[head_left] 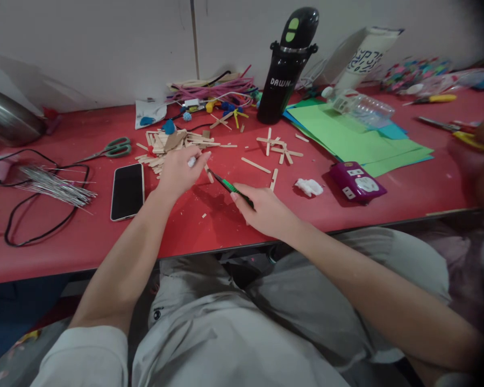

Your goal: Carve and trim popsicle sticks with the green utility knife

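Observation:
My right hand is closed around a slim green and black craft knife, its dark tip pointing up and left. That tip comes close to a wooden craft stick that juts out from under the fingers of my left hand. The left fingers are pinched together on the stick, and something small and white shows at them. Just behind this hand lies a heap of craft sticks. Sticks joined in star shapes lie farther right, near a loose stick.
On the red table are a phone, scissors, metal wires, a purple device, white tissue and green paper sheets. A black bottle stands behind. At the right edge are pliers.

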A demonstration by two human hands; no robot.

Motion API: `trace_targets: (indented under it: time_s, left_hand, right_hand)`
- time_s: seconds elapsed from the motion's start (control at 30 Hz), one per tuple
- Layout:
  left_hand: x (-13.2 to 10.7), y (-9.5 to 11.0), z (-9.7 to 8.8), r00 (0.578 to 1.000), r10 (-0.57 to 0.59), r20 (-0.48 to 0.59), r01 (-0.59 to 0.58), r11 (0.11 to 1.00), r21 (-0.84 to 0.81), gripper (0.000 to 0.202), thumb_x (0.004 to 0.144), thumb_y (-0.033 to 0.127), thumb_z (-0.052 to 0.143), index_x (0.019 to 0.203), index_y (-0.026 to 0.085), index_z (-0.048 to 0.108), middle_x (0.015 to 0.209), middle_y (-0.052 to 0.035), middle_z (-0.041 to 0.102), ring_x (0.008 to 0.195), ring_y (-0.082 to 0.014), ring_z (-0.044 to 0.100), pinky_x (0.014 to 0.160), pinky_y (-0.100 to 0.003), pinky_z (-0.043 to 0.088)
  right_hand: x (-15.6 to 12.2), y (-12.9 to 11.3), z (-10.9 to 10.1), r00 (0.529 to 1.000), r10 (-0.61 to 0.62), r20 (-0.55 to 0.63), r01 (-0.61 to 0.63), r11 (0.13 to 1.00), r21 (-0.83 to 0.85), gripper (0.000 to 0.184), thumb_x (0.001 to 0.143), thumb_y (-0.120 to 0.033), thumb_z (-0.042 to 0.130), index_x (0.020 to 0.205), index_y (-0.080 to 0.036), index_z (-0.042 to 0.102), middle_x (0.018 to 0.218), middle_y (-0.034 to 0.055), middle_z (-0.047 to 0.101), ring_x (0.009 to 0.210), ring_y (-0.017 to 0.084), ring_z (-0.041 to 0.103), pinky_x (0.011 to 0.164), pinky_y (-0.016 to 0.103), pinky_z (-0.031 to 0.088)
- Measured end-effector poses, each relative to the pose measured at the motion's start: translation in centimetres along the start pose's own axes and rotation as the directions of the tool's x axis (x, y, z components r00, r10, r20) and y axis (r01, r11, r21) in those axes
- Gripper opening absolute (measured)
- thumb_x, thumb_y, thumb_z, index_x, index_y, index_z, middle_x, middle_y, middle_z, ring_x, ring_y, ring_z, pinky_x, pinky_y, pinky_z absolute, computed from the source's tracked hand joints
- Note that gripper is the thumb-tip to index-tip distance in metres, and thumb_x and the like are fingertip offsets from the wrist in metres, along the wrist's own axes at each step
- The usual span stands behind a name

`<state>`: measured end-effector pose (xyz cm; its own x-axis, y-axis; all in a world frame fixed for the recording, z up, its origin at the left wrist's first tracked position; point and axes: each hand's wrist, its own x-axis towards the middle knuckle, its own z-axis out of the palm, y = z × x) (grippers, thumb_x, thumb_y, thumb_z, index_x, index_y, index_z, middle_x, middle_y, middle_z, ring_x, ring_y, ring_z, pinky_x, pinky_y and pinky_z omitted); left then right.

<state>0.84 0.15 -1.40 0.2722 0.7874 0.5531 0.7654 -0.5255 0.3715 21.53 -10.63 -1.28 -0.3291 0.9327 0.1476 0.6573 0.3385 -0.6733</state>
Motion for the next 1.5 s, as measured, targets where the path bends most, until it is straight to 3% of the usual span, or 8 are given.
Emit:
trace_targets:
  time_s: [0.2, 0.37, 0.67, 0.93, 1.17, 1.5]
  left_hand:
    - [0.1, 0.0, 0.0, 0.999, -0.046, 0.026, 0.045, 0.998, 0.046, 0.036, 0.089, 0.045, 0.053, 0.064, 0.020, 0.050, 0.061, -0.0005, 0.054, 0.061, -0.0138, 0.049, 0.062, -0.029, 0.036]
    - [0.0, -0.3, 0.0, 0.998, -0.053, 0.031, 0.051, 0.996, 0.073, 0.036, 0.090, 0.045, 0.052, 0.064, 0.020, 0.053, 0.062, -0.0010, 0.057, 0.062, -0.0144, 0.050, 0.063, -0.030, 0.037]
    - [0.1, -0.7, 0.5, 0.998, -0.060, 0.003, 0.059, 0.997, 0.053, 0.035, 0.088, 0.046, 0.055, 0.064, 0.020, 0.051, 0.059, -0.0012, 0.056, 0.059, -0.0151, 0.051, 0.062, -0.029, 0.038]
    - [0.0, -0.8, 0.5, 0.998, -0.061, 0.010, 0.060, 0.996, 0.072, 0.032, 0.088, 0.044, 0.056, 0.067, 0.020, 0.056, 0.063, -0.0026, 0.060, 0.061, -0.0153, 0.051, 0.062, -0.028, 0.038]
    - [0.0, -0.7, 0.6, 0.999, -0.054, 0.004, 0.053, 0.996, 0.070, 0.029, 0.086, 0.042, 0.057, 0.068, 0.020, 0.056, 0.066, -0.0036, 0.062, 0.064, -0.0166, 0.054, 0.065, -0.030, 0.040]
    - [0.1, -1.2, 1.3, 0.994, -0.105, -0.034, 0.106, 0.994, 0.039, 0.034, 0.085, 0.041, 0.057, 0.059, 0.020, 0.049, 0.058, -0.0020, 0.056, 0.057, -0.0143, 0.047, 0.060, -0.030, 0.037]
  right_hand:
    - [0.0, 0.1, 0.3, 1.000, -0.008, -0.016, 0.008, 1.000, -0.023, 0.024, 0.098, -0.031, 0.040, 0.088, -0.018, 0.058, 0.065, 0.0002, 0.054, 0.056, 0.014, 0.046, 0.059, 0.026, 0.032]
    - [-0.2, 0.1, 0.3, 0.999, -0.026, -0.034, 0.025, 0.999, -0.032, 0.025, 0.097, -0.030, 0.040, 0.092, -0.017, 0.060, 0.070, 0.0037, 0.060, 0.062, 0.016, 0.054, 0.064, 0.027, 0.035]
    - [-0.3, 0.3, 0.5, 0.997, -0.051, -0.064, 0.050, 0.999, -0.008, 0.025, 0.097, -0.032, 0.040, 0.089, -0.018, 0.059, 0.069, 0.0025, 0.057, 0.061, 0.015, 0.051, 0.063, 0.027, 0.034]
    - [-0.2, 0.4, 0.5, 0.997, -0.028, -0.070, 0.040, 0.984, 0.174, 0.030, 0.098, -0.039, 0.041, 0.077, -0.020, 0.050, 0.065, -0.0022, 0.047, 0.059, 0.013, 0.041, 0.060, 0.026, 0.032]
    - [0.0, 0.1, 0.2, 0.995, 0.085, -0.052, -0.064, 0.946, 0.319, 0.038, 0.096, -0.043, 0.045, 0.065, -0.021, 0.046, 0.059, -0.0034, 0.042, 0.054, 0.011, 0.039, 0.056, 0.026, 0.030]
    - [0.0, -0.1, -0.1, 0.992, -0.004, -0.129, 0.015, 0.996, 0.086, 0.027, 0.095, -0.036, 0.045, 0.077, -0.019, 0.056, 0.062, -0.0033, 0.040, 0.056, 0.011, 0.030, 0.056, 0.027, 0.027]
